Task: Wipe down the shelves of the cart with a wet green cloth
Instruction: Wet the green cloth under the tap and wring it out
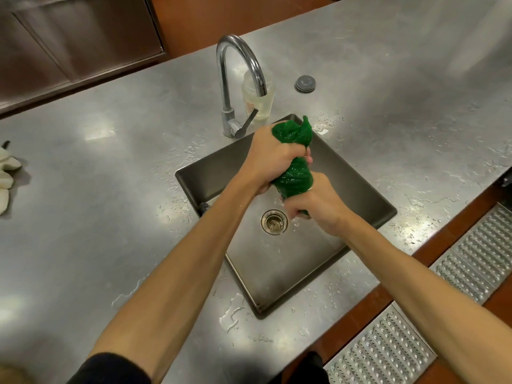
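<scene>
left hand and right hand both clench the twisted wet green cloth over the square steel sink; its long axis runs away from the person, left hand on the farther end.

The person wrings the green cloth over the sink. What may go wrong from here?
Both the left hand and the right hand wring the green cloth near the sink's far edge, so water may splash onto the already wet counter. The cloth's top could also knock the jar behind the faucet.
</scene>
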`<state>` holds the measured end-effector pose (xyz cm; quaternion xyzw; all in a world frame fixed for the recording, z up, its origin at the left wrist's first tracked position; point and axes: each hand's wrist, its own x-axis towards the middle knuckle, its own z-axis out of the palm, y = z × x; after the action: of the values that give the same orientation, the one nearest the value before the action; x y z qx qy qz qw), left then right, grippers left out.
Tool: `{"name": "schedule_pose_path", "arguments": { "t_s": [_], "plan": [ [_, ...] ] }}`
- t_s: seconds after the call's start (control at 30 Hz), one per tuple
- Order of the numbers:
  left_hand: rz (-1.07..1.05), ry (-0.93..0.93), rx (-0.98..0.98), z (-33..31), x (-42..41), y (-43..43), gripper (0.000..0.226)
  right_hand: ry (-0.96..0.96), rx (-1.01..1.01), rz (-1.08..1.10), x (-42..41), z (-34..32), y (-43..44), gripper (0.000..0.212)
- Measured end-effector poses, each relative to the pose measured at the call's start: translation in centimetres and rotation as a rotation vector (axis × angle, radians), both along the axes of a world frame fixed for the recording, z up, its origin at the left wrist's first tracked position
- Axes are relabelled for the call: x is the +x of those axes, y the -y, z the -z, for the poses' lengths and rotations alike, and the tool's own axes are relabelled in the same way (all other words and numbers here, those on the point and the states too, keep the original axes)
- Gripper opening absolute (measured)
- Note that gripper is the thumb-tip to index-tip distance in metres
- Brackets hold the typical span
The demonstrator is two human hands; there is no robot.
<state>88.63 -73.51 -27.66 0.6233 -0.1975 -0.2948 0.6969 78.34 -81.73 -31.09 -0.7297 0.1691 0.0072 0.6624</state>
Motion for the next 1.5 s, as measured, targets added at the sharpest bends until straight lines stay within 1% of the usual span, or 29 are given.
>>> {"name": "schedule_pose_path", "arguments": {
  "t_s": [0.03, 0.1, 0.17, 0.27, 0.47, 0.57, 0.67, 0.7, 0.8, 0.83, 0.87, 0.97, 1.0, 1.03, 1.1, 1.17, 1.23, 1.33, 1.4, 1.43, 1.5],
  "plan": [
    [0.021, -0.011, -0.015, -0.1, 0.2, -0.1, 0.017, 0.0, 0.021, -0.021, 0.1, -0.2, 0.0, 0.021],
    [0.066, -0.033, -0.04, -0.2, 0.7, -0.2, 0.019, 0.002, 0.033, -0.059, 0.5, -0.5, 0.0, 0.029],
    [0.111, -0.078, -0.07, -0.2, 1.2, -0.4, 0.02, 0.001, 0.054, -0.091, 0.8, -0.7, 0.0, 0.03],
    [0.169, -0.136, -0.12, -0.3, 1.9, -0.6, 0.021, -0.017, 0.138, -0.14, 1.3, -1.0, 0.0, 0.015],
    [0.312, -0.14, -0.217, -0.2, 3.1, -1.3, 0.025, -0.012, 0.217, -0.265, 2.0, -1.4, -0.1, 0.024],
    [0.372, -0.203, -0.21, 0.3, 3.4, -1.6, 0.022, -0.024, 0.237, -0.278, 2.0, -1.2, -0.2, 0.025],
    [0.32, -0.277, -0.128, 1.1, 3.5, -1.2, 0.02, -0.069, 0.266, -0.248, 2.0, -0.5, -0.3, 0.026],
    [0.294, -0.285, -0.088, 1.4, 3.6, -1.0, 0.021, -0.088, 0.243, -0.241, 2.0, -0.1, -0.3, 0.025],
    [0.194, -0.263, 0.01, 2.2, 3.8, -0.8, 0.022, -0.118, 0.057, -0.195, 1.7, 0.8, -0.1, 0.025],
    [0.139, -0.251, 0.036, 2.5, 3.8, -0.8, 0.023, -0.12, 0.029, -0.167, 1.5, 1.0, 0.0, 0.025],
    [0.08, -0.245, 0.056, 2.8, 3.8, -0.9, 0.026, -0.127, 0.036, -0.141, 1.2, 1.1, 0.1, 0.028],
    [-0.029, -0.297, 0.052, 3.5, 3.5, -1.1, 0.037, -0.158, 0.054, -0.057, 0.0, 1.4, 0.7, 0.06],
    [-0.044, -0.33, 0.047, 3.7, 3.4, -1.1, 0.037, -0.161, 0.048, -0.017, -0.4, 1.3, 0.8, 0.065],
    [-0.055, -0.362, 0.046, 3.8, 3.3, -1.2, 0.035, -0.157, 0.049, 0.027, -0.9, 1.2, 1.0, 0.065],
    [-0.086, -0.382, 0.051, 3.7, 2.7, -1.1, 0.031, -0.13, 0.056, 0.109, -2.0, 1.0, 1.5, 0.053],
    [-0.118, -0.307, 0.069, 3.3, 1.8, -0.7, 0.021, -0.093, 0.033, 0.126, -3.3, 0.8, 2.1, 0.045],
    [-0.114, -0.205, 0.104, 3.0, 0.7, -0.1, 0.014, -0.067, -0.007, 0.122, -4.7, 0.6, 2.6, 0.046],
    [-0.051, -0.045, 0.124, 2.2, -1.3, 1.1, 0.013, -0.004, -0.06, 0.15, -7.2, 0.2, 3.7, 0.049],
    [-0.002, 0.091, 0.131, 1.6, -2.9, 2.0, 0.006, 0.025, -0.113, 0.166, -9.0, -0.2, 4.7, 0.053],
    [0.016, 0.156, 0.137, 1.2, -3.8, 2.6, 0.01, 0.031, -0.128, 0.17, -10.0, -0.5, 5.1, 0.055],
    [0.057, 0.229, 0.142, 0.5, -5.9, 3.9, 0.015, 0.036, -0.136, 0.188, -12.1, -0.9, 6.0, 0.058]
  ]
}}
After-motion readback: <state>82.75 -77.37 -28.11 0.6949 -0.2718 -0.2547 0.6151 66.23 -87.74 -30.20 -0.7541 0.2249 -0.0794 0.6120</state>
